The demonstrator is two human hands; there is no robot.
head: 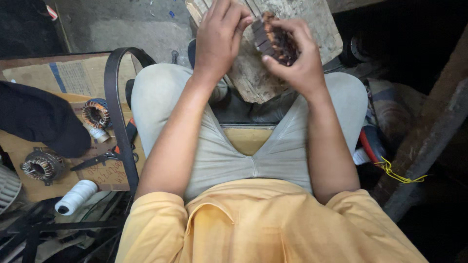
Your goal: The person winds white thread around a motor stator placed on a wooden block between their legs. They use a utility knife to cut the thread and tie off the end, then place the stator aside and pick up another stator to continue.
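Stator core (274, 39), dark laminated, copper winding showing, is gripped in the right hand (297, 56) above a worn wooden block (312, 22) between the knees. Left hand (219, 36) is curled against the core's top edge, fingertips pinched on it. Grey trousers (161, 97) and a yellow shirt (263, 224) are worn. On cardboard (73, 78) to the left are seen a black strap (114, 97), two wound stators (96, 113) (41, 166), scissors (97, 159), and a white thread spool (75, 196).

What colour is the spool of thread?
White, seen in the head view: the cylindrical spool of thread.
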